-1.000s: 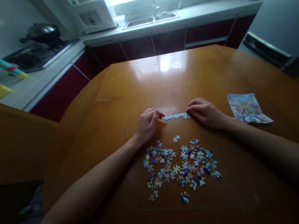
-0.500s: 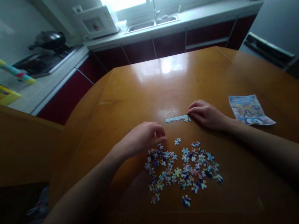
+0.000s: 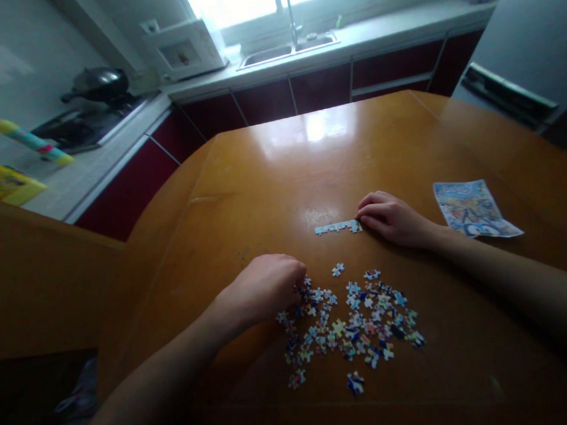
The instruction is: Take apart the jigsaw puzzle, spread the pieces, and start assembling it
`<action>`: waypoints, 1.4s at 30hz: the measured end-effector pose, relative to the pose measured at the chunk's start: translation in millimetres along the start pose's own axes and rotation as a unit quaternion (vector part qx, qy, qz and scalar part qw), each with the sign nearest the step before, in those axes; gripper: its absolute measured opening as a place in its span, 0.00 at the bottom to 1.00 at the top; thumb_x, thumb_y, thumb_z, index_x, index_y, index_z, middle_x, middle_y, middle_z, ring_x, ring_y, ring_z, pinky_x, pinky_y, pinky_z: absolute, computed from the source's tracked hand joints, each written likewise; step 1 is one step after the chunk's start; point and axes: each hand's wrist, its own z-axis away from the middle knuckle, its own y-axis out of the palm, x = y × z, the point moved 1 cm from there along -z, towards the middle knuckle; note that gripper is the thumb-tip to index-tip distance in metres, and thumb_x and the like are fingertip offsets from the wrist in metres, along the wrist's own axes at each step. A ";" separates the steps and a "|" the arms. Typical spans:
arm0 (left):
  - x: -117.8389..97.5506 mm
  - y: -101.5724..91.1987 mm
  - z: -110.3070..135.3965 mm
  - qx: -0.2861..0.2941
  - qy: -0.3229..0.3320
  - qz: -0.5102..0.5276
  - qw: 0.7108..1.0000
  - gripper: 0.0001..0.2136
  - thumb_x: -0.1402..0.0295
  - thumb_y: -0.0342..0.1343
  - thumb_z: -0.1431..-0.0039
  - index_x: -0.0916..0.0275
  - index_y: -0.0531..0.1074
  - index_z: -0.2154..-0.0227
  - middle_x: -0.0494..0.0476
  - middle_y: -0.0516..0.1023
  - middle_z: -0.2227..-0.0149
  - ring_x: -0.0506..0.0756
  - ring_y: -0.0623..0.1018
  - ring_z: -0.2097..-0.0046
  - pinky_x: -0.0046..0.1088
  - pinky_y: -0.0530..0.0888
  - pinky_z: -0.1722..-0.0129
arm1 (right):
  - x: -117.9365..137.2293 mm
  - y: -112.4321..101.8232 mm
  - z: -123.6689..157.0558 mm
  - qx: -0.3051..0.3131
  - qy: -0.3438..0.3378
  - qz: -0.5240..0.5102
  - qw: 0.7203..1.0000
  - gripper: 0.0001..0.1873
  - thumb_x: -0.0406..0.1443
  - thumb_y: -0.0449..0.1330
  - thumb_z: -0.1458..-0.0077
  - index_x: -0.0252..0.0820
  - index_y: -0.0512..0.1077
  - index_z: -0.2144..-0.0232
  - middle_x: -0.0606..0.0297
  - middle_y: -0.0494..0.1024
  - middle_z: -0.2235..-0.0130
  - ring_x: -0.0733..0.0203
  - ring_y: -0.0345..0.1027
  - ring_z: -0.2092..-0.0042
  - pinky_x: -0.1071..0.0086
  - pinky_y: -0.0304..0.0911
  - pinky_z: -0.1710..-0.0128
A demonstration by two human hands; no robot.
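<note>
A loose pile of small jigsaw puzzle pieces (image 3: 339, 328) lies on the wooden table. At the pile's upper left edge is my left hand (image 3: 273, 281), its fingers curled down and together among the pieces; whatever is between the fingertips is hidden. Beyond the pile is a short strip of joined puzzle pieces (image 3: 336, 227), pale blue, with an extra piece below its right end. My right hand (image 3: 389, 217) rests on the table with closed fingers and thumb gripping that right end. One single puzzle piece (image 3: 338, 270) lies between the strip and the pile.
A creased picture sheet (image 3: 474, 209) lies on the wooden table (image 3: 329, 161) to the right of my right hand. Another loose piece (image 3: 355, 383) sits near me, below the pile. Behind the table are a counter with a sink (image 3: 268, 55), a microwave (image 3: 185, 50) and a wok (image 3: 98, 84).
My left hand has moved down and slightly left into the edge of the pile, and its fingers have curled in. My right hand and the strip have stayed in place.
</note>
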 end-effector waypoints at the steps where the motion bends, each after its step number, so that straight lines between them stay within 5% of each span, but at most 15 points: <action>1: -1.4 -1.1 -0.8 0.008 -0.001 -0.002 1.000 0.06 0.75 0.61 0.50 0.58 0.73 0.78 0.51 0.76 0.76 0.52 0.73 0.74 0.30 0.62 0.74 | 0.4 -0.3 -0.1 0.000 0.000 0.000 1.000 0.10 0.37 0.57 0.36 0.47 0.80 0.62 0.57 0.77 0.59 0.52 0.69 0.56 0.54 0.67 0.54; 6: 2.2 -0.6 -2.0 0.039 -0.005 -0.013 0.999 0.07 0.77 0.62 0.53 0.59 0.72 0.78 0.52 0.77 0.73 0.52 0.73 0.72 0.29 0.60 0.74 | 1.7 -0.6 -0.2 0.001 0.002 -0.010 1.000 0.10 0.37 0.57 0.36 0.46 0.78 0.60 0.56 0.77 0.58 0.52 0.70 0.55 0.55 0.67 0.54; 11: 24.8 -0.9 -9.9 0.031 -0.010 0.129 0.991 0.05 0.73 0.61 0.50 0.59 0.73 0.78 0.48 0.74 0.78 0.49 0.70 0.77 0.25 0.60 0.79 | -0.4 0.4 0.9 -0.020 0.020 -0.025 0.999 0.14 0.36 0.56 0.36 0.46 0.74 0.49 0.56 0.77 0.57 0.52 0.70 0.56 0.55 0.68 0.55; 16: 41.7 4.3 -40.7 -0.157 -0.020 0.302 0.940 0.05 0.66 0.61 0.43 0.60 0.76 0.65 0.53 0.78 0.73 0.50 0.73 0.73 0.26 0.68 0.75 | -1.2 0.2 0.8 -0.020 0.030 -0.027 0.999 0.18 0.35 0.56 0.37 0.47 0.71 0.45 0.58 0.76 0.60 0.54 0.70 0.59 0.57 0.68 0.56; 23: 48.6 42.3 -59.1 -0.293 -0.061 0.265 0.916 0.07 0.64 0.62 0.42 0.61 0.80 0.65 0.53 0.79 0.74 0.49 0.69 0.76 0.26 0.66 0.77 | 1.7 -0.4 -0.1 -0.019 0.025 -0.028 0.999 0.11 0.37 0.57 0.36 0.44 0.76 0.55 0.56 0.76 0.58 0.54 0.70 0.56 0.57 0.68 0.55; 31: 49.3 47.1 -60.8 -0.308 -0.005 0.203 0.930 0.09 0.59 0.66 0.44 0.59 0.81 0.68 0.55 0.78 0.70 0.52 0.72 0.70 0.29 0.70 0.69 | 3.2 0.4 -1.2 -0.022 0.032 -0.030 0.999 0.10 0.36 0.58 0.38 0.44 0.78 0.56 0.56 0.77 0.59 0.53 0.70 0.57 0.56 0.67 0.54; 42: 56.1 51.6 -62.4 -0.301 -0.027 0.178 0.937 0.05 0.65 0.69 0.47 0.57 0.83 0.66 0.56 0.76 0.66 0.55 0.73 0.63 0.32 0.72 0.64 | 0.6 0.4 -0.4 -0.016 0.033 -0.030 0.999 0.11 0.37 0.56 0.36 0.44 0.77 0.56 0.55 0.77 0.57 0.53 0.71 0.55 0.56 0.68 0.53</action>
